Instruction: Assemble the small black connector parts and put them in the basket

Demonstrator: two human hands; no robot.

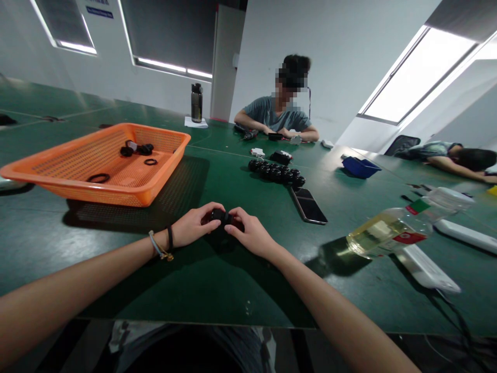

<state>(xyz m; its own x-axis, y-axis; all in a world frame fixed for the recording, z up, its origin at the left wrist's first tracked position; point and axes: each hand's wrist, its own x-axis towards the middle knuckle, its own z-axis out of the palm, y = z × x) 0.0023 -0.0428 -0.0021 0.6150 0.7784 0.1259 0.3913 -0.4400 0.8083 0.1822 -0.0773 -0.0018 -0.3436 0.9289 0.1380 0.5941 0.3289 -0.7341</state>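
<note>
1. Black piece (219, 215): near the table's (217, 290) near edge, long axis running roughly left to right; pointing end unclear.
2. Left hand (196, 225) and right hand (248, 230): grip pinching its opposite ends.

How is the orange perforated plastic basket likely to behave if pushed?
The basket would probably feel light for its size, given its open mesh walls. Wide and shallow, it seems unlikely to tip. The thin black rings inside might slide.
</note>
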